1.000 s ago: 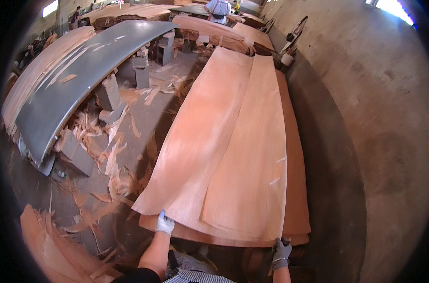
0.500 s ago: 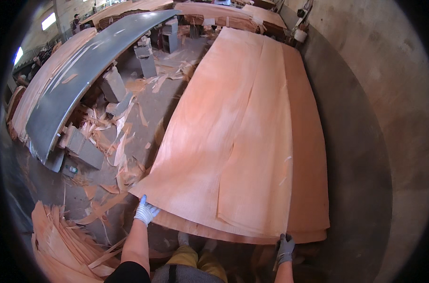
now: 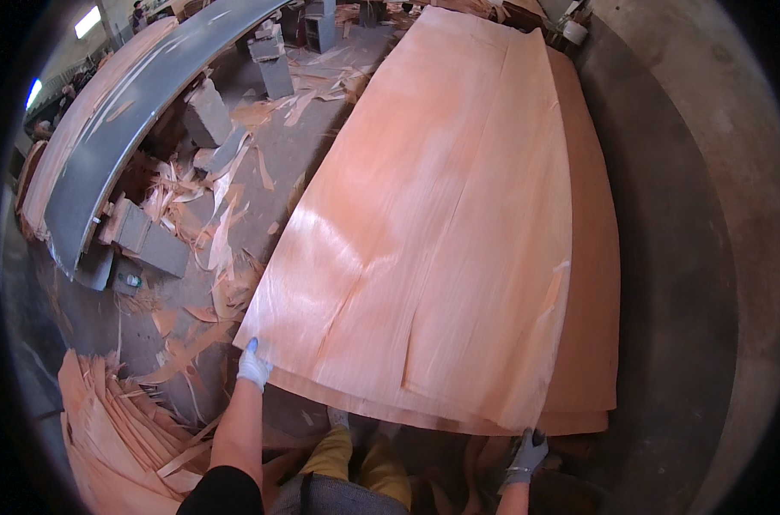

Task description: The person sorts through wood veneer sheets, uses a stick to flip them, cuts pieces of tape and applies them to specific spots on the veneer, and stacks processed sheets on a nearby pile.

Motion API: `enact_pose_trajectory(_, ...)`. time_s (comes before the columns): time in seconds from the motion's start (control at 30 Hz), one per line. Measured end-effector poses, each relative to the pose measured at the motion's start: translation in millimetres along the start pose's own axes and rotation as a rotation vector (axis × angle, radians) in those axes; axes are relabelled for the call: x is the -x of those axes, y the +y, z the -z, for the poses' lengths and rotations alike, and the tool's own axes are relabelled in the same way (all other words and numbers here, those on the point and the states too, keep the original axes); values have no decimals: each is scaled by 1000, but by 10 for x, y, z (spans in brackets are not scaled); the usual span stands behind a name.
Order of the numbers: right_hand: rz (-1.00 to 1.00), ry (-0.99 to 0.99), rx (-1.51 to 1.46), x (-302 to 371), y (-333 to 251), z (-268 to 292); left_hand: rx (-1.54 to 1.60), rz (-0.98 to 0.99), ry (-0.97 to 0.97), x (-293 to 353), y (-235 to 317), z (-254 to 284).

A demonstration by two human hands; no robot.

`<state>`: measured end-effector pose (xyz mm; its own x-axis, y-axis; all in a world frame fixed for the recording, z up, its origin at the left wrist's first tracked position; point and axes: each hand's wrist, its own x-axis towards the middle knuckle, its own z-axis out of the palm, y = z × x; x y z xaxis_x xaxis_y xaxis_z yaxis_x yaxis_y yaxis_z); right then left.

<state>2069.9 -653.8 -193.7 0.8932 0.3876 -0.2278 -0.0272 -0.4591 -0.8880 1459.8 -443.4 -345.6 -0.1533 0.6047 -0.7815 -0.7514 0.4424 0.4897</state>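
Observation:
A large reddish-tan wood veneer sheet (image 3: 407, 223) stretches away in front of me, rippled and split along its grain near the front edge. My left hand (image 3: 254, 367), in a pale striped glove, grips its near left corner, thumb on top. At the near right corner my right hand (image 3: 525, 455), in a grey glove, is closed on the same sheet, its fingers partly hidden. Beneath lies a stack of more veneer sheets (image 3: 591, 283), showing along the right side and below the front edge.
To the left, a long grey panel (image 3: 132, 137) rests on concrete blocks (image 3: 162, 245). Torn veneer scraps (image 3: 222, 257) litter the floor. A heap of veneer strips (image 3: 124, 429) lies near my left arm. A wall (image 3: 699, 112) runs along the right.
The top sheet has shifted to the right at its far end and bulges more, with new ripples near my left hand. Both hands keep hold. The view has tilted slightly downward.

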Motion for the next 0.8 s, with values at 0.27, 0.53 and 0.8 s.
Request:
enact_pose_trajectory(0.27,122,23,58,-346,253,73,153,14,56,-78,-187,-183)
enact_pose_trajectory(0.53,-16,-28,45,-667,28,-297,-111,-68,120,-144,-279,-358)
enact_pose_trajectory(0.8,-121,-312,216,-925,780,-145,-58,110,131,-170,-557,-250)
